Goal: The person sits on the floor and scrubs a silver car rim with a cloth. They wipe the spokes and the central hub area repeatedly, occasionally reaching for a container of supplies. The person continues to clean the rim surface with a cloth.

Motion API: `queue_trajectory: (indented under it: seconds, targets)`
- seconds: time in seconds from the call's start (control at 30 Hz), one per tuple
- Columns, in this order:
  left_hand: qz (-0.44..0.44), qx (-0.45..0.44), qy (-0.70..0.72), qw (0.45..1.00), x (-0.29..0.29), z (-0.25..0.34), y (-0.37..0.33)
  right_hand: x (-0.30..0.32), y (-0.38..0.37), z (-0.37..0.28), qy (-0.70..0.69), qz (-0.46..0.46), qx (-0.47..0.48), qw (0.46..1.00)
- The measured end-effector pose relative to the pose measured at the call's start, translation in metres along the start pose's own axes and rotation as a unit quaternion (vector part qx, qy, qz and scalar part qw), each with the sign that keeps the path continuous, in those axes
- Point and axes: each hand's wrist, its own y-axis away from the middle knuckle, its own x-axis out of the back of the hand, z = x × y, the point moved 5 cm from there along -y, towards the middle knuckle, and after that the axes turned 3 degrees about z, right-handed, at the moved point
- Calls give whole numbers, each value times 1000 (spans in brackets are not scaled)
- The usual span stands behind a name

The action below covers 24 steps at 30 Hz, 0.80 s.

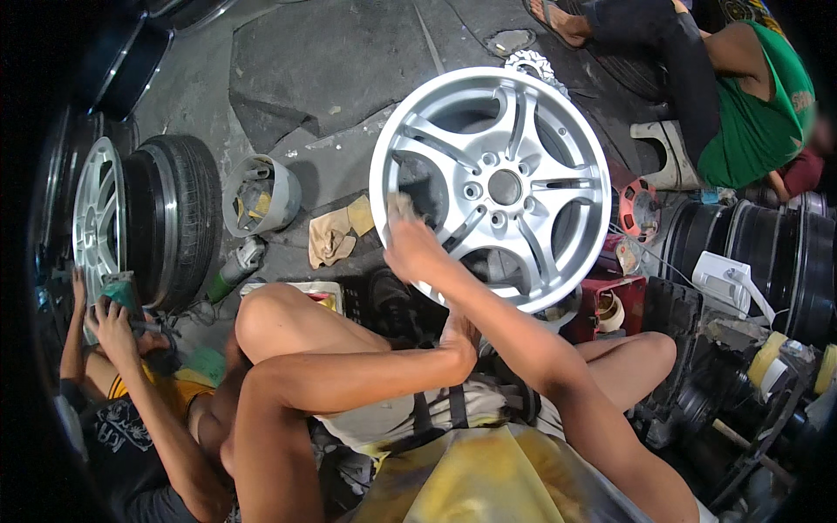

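One large, silver, five-spoke metal wheel (534, 186) sits at twelve o'clock, face turned up, probably so that its whole front lies within reach. The bare left hand (460, 334) is at the wheel's lower edge near six o'clock, apparently to steady it; its fingers are partly hidden, so their grip cannot be told. The bare right hand (411, 248) is at the wheel's eight o'clock, its fingers too blurred to tell whether they grasp anything. Toward nine o'clock, a creased beige cloth (331, 240) and a pale grey, round bucket (286, 200) rest on the dark grey floor (344, 170), seemingly placed to be handy.
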Motion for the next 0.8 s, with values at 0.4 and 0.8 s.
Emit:
queue_trajectory:
  seconds: [0.4,0.8]
  targets:
    - [50,-27,4,998,-23,15,-24,42,41,-7,-56,-74,-16,996]
    - [143,111,36,983,-9,4,-29,65,-127,12,-166,192,-187,949]
